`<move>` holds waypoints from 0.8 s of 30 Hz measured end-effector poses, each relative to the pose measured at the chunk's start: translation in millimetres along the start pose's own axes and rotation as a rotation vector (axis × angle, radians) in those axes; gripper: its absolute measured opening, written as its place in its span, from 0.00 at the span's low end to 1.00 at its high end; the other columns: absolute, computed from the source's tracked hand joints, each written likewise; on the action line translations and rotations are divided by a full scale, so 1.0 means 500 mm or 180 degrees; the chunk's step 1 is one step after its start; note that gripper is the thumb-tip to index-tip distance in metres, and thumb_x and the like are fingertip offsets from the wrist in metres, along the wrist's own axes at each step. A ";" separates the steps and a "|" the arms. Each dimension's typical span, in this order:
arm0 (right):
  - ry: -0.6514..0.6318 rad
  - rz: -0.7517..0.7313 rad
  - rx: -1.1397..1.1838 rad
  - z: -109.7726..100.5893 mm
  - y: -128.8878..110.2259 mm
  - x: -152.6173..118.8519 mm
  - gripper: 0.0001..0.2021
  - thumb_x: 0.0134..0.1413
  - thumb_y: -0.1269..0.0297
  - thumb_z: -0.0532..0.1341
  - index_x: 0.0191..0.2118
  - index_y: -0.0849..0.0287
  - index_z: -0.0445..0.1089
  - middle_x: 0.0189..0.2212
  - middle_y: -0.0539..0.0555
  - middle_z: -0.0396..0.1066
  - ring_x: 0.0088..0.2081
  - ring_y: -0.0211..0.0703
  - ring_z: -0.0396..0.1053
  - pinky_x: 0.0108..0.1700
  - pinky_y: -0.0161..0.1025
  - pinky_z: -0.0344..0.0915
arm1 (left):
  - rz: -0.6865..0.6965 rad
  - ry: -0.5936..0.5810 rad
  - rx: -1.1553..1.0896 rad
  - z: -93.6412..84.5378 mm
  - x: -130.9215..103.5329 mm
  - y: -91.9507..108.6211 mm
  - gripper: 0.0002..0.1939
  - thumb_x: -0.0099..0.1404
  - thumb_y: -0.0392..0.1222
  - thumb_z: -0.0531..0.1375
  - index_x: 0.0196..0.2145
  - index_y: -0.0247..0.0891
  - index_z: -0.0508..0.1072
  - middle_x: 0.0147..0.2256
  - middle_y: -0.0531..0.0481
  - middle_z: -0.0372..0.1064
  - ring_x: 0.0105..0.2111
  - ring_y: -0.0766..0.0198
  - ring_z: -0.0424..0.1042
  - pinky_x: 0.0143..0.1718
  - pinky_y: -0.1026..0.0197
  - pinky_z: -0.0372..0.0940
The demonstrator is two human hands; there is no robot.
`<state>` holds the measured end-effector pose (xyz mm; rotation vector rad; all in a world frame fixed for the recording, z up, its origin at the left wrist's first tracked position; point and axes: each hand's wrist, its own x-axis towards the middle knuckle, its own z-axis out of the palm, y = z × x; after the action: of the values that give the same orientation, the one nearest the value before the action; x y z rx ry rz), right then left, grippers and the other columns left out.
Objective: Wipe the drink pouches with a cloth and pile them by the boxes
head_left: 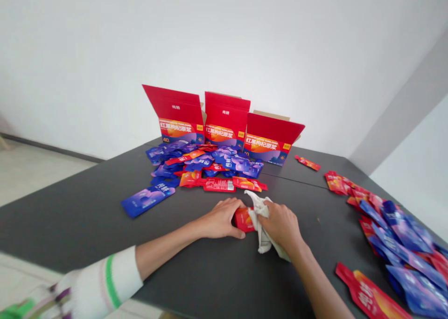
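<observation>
A red pouch [244,219] lies near the middle of the dark table [196,267]. My left hand [222,218] grips its left end between thumb and fingers. My right hand [282,223] is closed round a crumpled white cloth [263,237], which touches the pouch's right end. Just beyond my hands, a pile of blue and red pouches [206,162] is spread out, with a red pouch [219,184] lying back side up at its front edge. A single blue pouch [149,200] rests to the left of my left hand.
Three open red boxes [182,118], [226,121], [268,139] stand behind the pile, lids raised. Along the right side lies another heap of red and blue pouches [402,244]. One small red pouch [308,163] sits at the back right. A white wall [224,39] rises behind.
</observation>
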<state>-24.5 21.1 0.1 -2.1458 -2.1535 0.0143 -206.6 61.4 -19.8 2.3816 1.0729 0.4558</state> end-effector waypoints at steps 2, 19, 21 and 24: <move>-0.0004 -0.0213 0.0045 0.002 -0.002 -0.001 0.14 0.51 0.56 0.52 0.39 0.53 0.69 0.33 0.56 0.73 0.36 0.49 0.70 0.35 0.38 0.56 | 0.0048 -0.0032 0.0002 -0.001 0.001 0.001 0.29 0.45 0.50 0.67 0.44 0.41 0.66 0.43 0.49 0.67 0.44 0.53 0.65 0.45 0.57 0.57; 0.0085 0.0184 -0.0064 0.007 0.005 0.007 0.17 0.54 0.55 0.50 0.44 0.54 0.68 0.34 0.58 0.73 0.36 0.50 0.70 0.35 0.39 0.58 | 0.0012 0.0002 0.0002 -0.007 -0.002 0.012 0.29 0.44 0.49 0.67 0.44 0.40 0.65 0.42 0.49 0.66 0.43 0.54 0.65 0.44 0.57 0.59; 0.0080 -0.0027 -0.0031 0.008 0.002 0.007 0.16 0.53 0.55 0.51 0.42 0.54 0.68 0.34 0.57 0.73 0.36 0.49 0.70 0.35 0.39 0.58 | 0.0028 -0.0029 -0.0029 -0.006 -0.002 0.012 0.27 0.45 0.48 0.67 0.43 0.40 0.66 0.42 0.50 0.67 0.43 0.54 0.65 0.44 0.58 0.59; 0.0079 -0.0498 0.0099 0.009 -0.005 0.006 0.14 0.51 0.54 0.53 0.40 0.52 0.68 0.34 0.54 0.73 0.36 0.48 0.71 0.36 0.38 0.58 | 0.0083 -0.0064 -0.0101 -0.006 -0.001 0.013 0.24 0.47 0.46 0.65 0.43 0.41 0.66 0.42 0.51 0.67 0.43 0.55 0.66 0.44 0.59 0.58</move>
<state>-27.4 24.4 -3.8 -1.9447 -2.2844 0.0088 -204.4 58.4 -13.9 2.3699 1.0193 0.4539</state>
